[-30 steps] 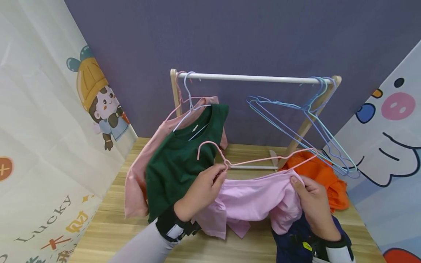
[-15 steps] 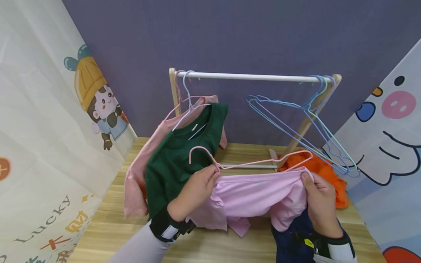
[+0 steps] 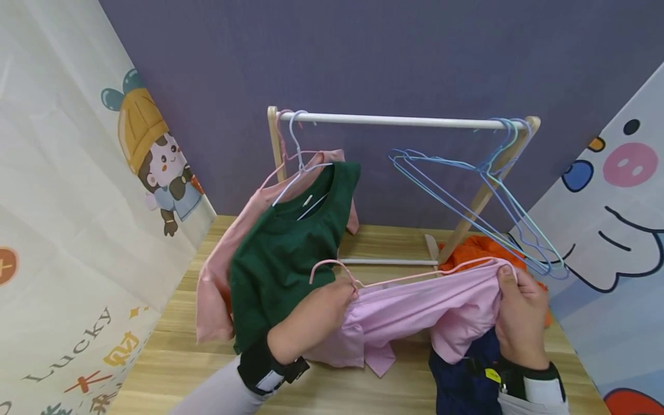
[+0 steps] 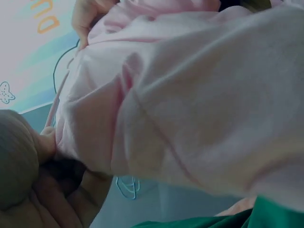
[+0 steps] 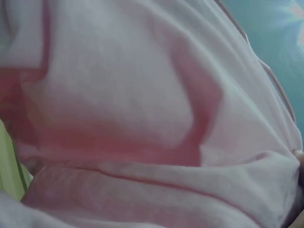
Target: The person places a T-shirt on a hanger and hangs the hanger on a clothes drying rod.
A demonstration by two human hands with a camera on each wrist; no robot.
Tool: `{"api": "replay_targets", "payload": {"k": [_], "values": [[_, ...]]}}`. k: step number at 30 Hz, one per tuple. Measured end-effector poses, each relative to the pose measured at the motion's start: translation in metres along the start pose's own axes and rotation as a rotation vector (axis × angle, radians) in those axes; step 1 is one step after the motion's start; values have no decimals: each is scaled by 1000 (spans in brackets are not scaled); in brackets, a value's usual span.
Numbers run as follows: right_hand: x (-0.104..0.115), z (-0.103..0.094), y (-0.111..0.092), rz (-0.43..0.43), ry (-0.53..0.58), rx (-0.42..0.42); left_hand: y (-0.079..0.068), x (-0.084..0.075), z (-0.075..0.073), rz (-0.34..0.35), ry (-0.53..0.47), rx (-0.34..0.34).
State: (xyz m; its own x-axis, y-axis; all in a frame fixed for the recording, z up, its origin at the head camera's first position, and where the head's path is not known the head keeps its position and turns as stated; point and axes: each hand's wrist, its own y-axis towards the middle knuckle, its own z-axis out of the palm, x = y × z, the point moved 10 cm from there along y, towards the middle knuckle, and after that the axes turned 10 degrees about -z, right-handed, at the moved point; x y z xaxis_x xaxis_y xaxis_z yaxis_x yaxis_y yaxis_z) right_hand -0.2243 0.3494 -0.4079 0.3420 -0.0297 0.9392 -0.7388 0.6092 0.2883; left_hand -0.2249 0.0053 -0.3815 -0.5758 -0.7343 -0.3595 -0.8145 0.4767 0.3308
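Observation:
A pink shirt (image 3: 415,314) stretches between my two hands above the table. My left hand (image 3: 319,314) pinches a pink wire hanger (image 3: 339,264) just below its hook, together with the shirt's neckline. With thumb and fingers, my right hand (image 3: 524,317) grips the shirt's shoulder at the hanger's far end. The hanger's upper wire runs along the neckline, and its lower part is hidden in the cloth. Pale pink fabric (image 4: 190,95) fills most of the left wrist view, and the shirt (image 5: 118,85) covers most of the right wrist view.
A white-barred rack (image 3: 394,120) stands behind. At its left hang a green shirt (image 3: 290,248) and a light pink one (image 3: 233,253); several blue and green bare hangers (image 3: 441,165) hang at its right. Orange cloth (image 3: 467,248) and navy cloth (image 3: 461,374) lie on the wooden table (image 3: 166,346).
The right hand has drawn the shirt's shoulder rightward and over the hanger's end, which stood bare before. The hanger has dropped lower; the left hand has shifted slightly left, then back right and down.

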Motion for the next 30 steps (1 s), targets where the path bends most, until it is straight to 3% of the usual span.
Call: {"api": "replay_targets", "payload": {"k": [5,11,14,16,18,20,24,27,30], "values": [[6,-4,3,-100,-21,-30,-1,-4,7,21,-2,39],[28,-3,2,-367,-363,14,-3,-12,8,109,77,21],[43,10,-3,-551,-442,111,-4,-20,4,130,131,0],[51,21,-8,-639,-405,199,-4,-25,0,128,162,-26],[58,32,-13,-702,-391,292,-2,-26,-5,99,131,-52],[62,42,-19,-723,-430,386,0,-24,-10,79,72,-91],[59,59,-32,-703,-662,531,3,-20,-22,65,-60,-177],[58,66,-39,-689,-771,566,6,-19,-28,73,-101,-222],[64,71,-44,-786,-784,571,8,-18,-31,80,-121,-239]]}}
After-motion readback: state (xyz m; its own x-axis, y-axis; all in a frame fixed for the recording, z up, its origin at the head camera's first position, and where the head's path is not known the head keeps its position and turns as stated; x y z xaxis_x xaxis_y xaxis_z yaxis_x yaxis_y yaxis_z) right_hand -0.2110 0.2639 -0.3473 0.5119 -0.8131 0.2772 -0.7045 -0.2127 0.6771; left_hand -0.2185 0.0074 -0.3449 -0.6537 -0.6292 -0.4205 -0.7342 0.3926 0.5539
